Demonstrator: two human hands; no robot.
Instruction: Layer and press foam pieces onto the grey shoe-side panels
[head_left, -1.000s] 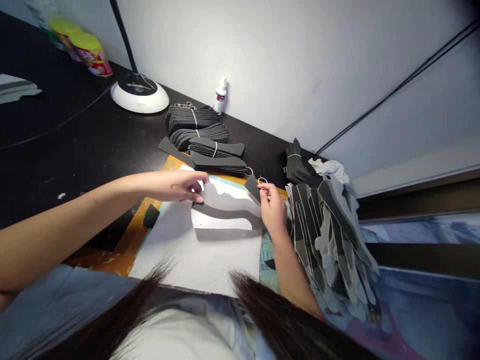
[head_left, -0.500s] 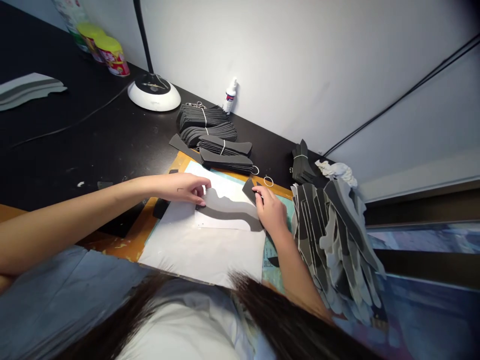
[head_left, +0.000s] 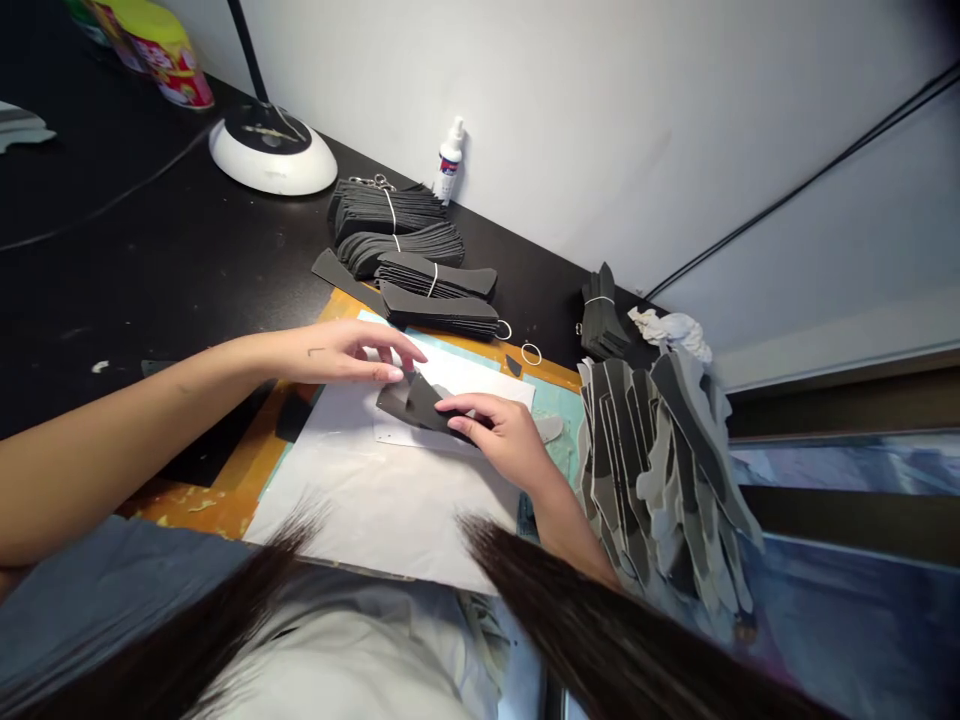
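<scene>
Over a white paper sheet (head_left: 390, 510), the right hand (head_left: 506, 440) holds down a dark foam piece (head_left: 416, 405) while the left hand (head_left: 345, 355) stays open just beside it (the hands close, not joined); banded foam stacks (head_left: 435, 285) lie finished on the black tabletop (head_left: 187, 270); a loose heap of grey and dark pieces (head_left: 660, 475) remains unbundled to the right.

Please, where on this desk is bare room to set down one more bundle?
The black desk is bare between the lamp base and the left arm. A smaller patch lies between the tied foam stacks and the small bundle. The white sheet is bare below the right hand. The right is crowded by the foam heap.
</scene>
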